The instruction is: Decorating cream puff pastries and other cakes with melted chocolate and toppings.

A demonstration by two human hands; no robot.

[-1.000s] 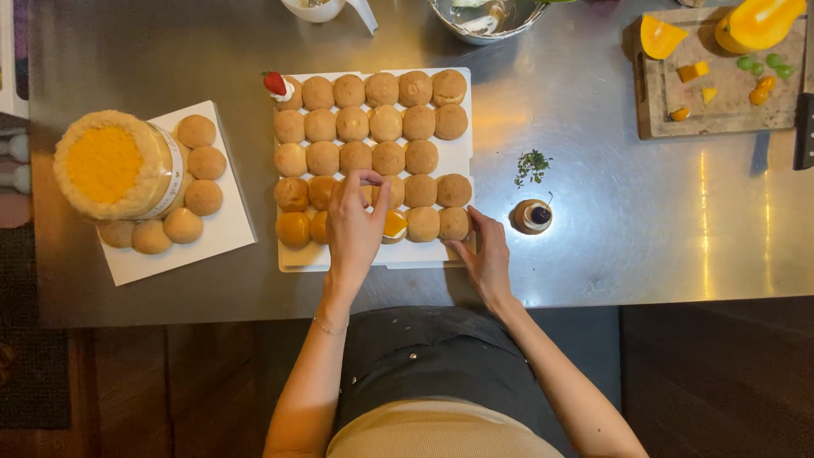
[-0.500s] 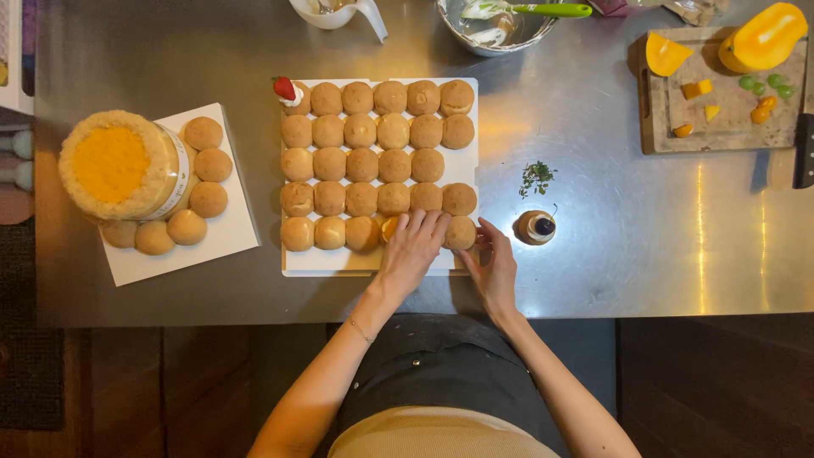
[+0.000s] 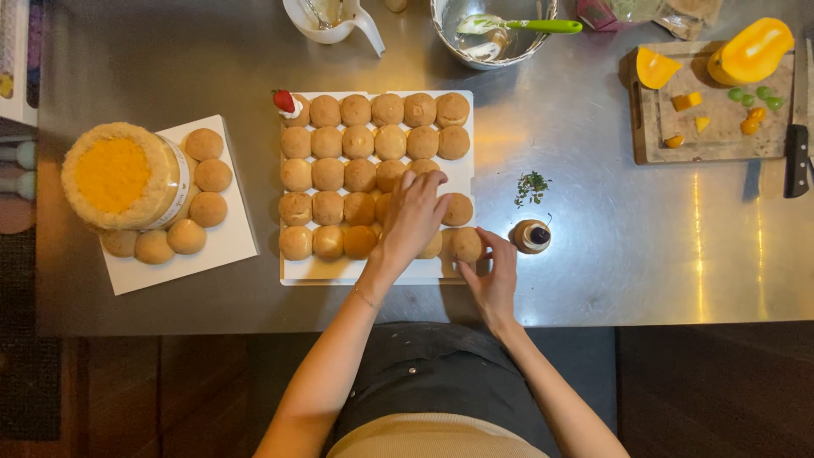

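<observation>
left hand (image 3: 414, 216) moved up — over buns (image 3: 360, 175), right hand (image 3: 494, 273) beside

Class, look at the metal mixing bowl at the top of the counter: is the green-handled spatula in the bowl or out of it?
In. The spatula has its pale blade inside the metal bowl, and its green handle rests across the rim toward the right.

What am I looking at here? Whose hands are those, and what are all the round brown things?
A person wears a camera on their head, so you look straight down at their own two hands. On a shiny metal table lies a white tray filled with rows of round buns. The left hand rests on the buns in the middle. The right hand touches a bun at the tray's corner. Nearby sit a little dark-topped cup, a cutting board with fruit and a cake.
</observation>
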